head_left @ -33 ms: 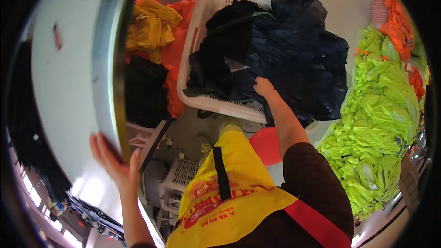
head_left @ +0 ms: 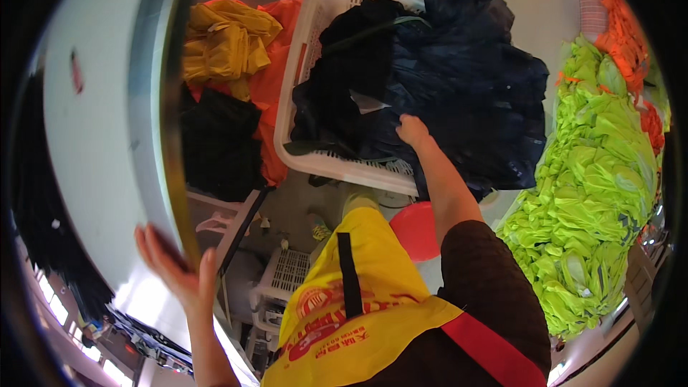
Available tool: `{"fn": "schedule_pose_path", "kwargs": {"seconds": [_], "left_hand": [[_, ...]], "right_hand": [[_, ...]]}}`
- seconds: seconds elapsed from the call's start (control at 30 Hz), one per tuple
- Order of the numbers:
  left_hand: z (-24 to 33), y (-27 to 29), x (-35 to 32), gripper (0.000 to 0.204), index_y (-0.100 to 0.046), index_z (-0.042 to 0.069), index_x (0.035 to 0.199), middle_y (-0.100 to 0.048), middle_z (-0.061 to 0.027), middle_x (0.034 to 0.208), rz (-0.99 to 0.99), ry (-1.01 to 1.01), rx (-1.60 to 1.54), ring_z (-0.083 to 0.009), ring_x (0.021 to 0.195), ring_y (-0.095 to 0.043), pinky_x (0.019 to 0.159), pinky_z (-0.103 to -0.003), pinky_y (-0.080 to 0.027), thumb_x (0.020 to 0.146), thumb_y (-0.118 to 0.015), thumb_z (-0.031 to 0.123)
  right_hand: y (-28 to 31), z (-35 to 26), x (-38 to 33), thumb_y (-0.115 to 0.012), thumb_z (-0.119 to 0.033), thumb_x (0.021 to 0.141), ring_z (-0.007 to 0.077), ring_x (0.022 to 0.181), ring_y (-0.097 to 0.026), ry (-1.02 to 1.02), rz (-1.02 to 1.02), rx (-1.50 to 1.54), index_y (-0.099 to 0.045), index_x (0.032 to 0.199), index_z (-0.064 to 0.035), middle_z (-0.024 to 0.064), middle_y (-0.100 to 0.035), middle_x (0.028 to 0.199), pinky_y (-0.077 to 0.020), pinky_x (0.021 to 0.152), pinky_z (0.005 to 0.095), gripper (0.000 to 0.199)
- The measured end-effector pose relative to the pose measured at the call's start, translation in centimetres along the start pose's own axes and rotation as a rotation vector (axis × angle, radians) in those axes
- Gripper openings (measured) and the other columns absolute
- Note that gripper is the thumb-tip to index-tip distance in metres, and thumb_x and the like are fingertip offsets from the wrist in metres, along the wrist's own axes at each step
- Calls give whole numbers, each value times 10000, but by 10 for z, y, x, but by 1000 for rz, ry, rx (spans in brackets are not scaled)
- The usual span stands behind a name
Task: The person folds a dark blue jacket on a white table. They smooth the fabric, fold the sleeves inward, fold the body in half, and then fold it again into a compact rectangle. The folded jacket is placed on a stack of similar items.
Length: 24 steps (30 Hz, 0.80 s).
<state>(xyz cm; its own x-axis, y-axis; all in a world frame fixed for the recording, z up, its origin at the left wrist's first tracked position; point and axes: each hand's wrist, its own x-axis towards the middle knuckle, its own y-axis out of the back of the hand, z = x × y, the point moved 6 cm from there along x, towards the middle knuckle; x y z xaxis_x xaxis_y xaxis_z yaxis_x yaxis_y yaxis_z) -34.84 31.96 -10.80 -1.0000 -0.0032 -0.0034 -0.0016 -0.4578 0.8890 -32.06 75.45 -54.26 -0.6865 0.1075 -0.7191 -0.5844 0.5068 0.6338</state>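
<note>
The dark clothes (head_left: 459, 86) lie heaped in a white laundry basket (head_left: 315, 14) near the top middle of the view, a mix of black and navy pieces piled above the rim and spilling over its right side. The right hand (head_left: 412, 129) rests on this heap near the basket's front wall, fingers curled into the fabric; whether they are truly clamped on a piece cannot be told, since the fingertips are sunk in the folds. The right forearm runs down from there to a dark brown sleeve (head_left: 494, 294)

The left hand (head_left: 175, 272) is at the lower left, well apart from the basket, with fingers spread and the palm flat against the edge of a large round door (head_left: 107, 122) with a metal rim, which fills the left side of the view and stands between the person and whatever lies left of it

Just left of the basket sit a yellow garment (head_left: 226, 43) on top of orange cloth (head_left: 276, 86), with a black garment (head_left: 218, 143) below them. Right of the basket rises a big pile of neon green vests (head_left: 595, 193), with orange vests (head_left: 623, 36) at its top. A yellow apron (head_left: 358, 301) with a red strap covers the person's front, and a red round thing (head_left: 416, 229) shows beside it. Below the basket are smaller white plastic crates (head_left: 287, 272) on the floor
</note>
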Motion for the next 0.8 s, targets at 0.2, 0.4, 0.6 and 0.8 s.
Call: {"fn": "schedule_pose_path", "kwargs": {"seconds": [0.2,0.4,0.6,0.8], "left_hand": [[-2,1,5,894,-224,83,1433,-203,-154,1467,11,39,387,-322,1366,-215,1092,-513,-199,774,-598,557],[-9,6,2,921,-230,60,1424,-229,-167,1464,23,56,468,-323,1383,-170,1101,-547,-105,767,-538,628],[-9,1,-1,761,-268,12,1403,-147,-199,1477,42,28,60,-356,1379,-179,1099,-467,-220,762,-645,173],[13,19,-25,317,-588,-23,1121,-508,-160,1174,190,-291,80,-296,1044,-500,831,-380,-471,811,-623,32]], "right_hand": [[2,17,96,-647,-179,796,389,1175,-459,-169,313,-26,-462,1281,-53,195,-510,1257,-390,949,496,535],[-17,21,110,-604,-86,791,349,1082,-506,-47,130,-182,-615,1057,-66,164,-555,1116,-437,884,459,267],[51,-3,-24,-552,-103,836,404,817,-550,379,233,144,-547,832,-10,201,-560,837,-450,718,459,94],[166,-93,-233,-563,-123,887,210,537,-341,456,189,656,-463,789,-8,145,-373,621,-358,515,315,182]]}}
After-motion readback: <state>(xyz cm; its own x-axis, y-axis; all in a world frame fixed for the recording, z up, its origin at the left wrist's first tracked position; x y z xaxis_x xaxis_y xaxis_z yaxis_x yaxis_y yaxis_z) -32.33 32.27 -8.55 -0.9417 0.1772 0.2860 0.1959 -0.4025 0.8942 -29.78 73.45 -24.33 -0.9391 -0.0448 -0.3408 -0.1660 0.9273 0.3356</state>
